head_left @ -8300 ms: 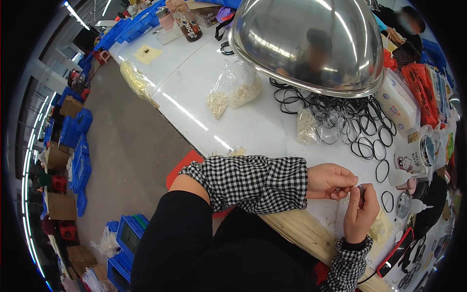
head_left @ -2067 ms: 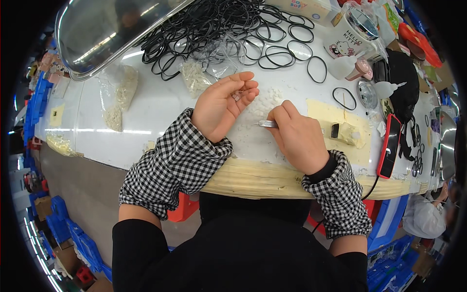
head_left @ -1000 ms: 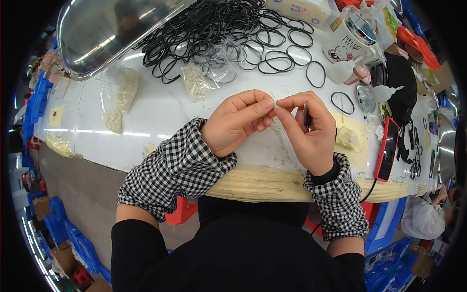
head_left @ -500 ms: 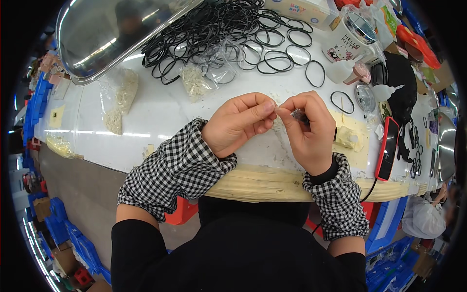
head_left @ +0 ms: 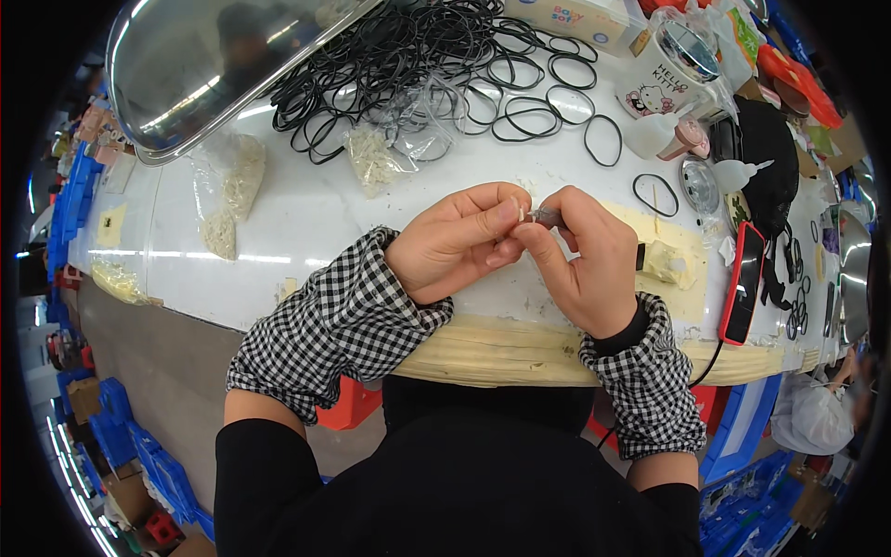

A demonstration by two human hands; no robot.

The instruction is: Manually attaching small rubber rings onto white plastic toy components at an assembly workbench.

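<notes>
My left hand (head_left: 457, 243) is closed in a pinch, thumb against forefinger, on a tiny whitish piece (head_left: 522, 214) too small to make out. Close against it, my right hand (head_left: 594, 265) grips a small dark grey object (head_left: 548, 217), whose tip points at that piece. Most of the grey object is hidden by the fingers, so its kind does not show. Both hands are held above the white table (head_left: 371, 265), near its wooden front edge. Small clear bags of pale bits, one bag (head_left: 374, 158) and a longer bag (head_left: 237, 176), lie beyond my left hand.
A large heap of black rubber rings (head_left: 408, 56) covers the far middle, beside a shiny metal tray (head_left: 223, 70). To the right are a single ring (head_left: 655, 195), a yellowish sheet (head_left: 682, 278), a red-cased phone (head_left: 744, 283) with a cable, a round tin and a white cup (head_left: 654, 88).
My right hand has turned slightly, and the dark grey object now shows between its fingers, up against the whitish piece. My left hand stays almost where it was.
</notes>
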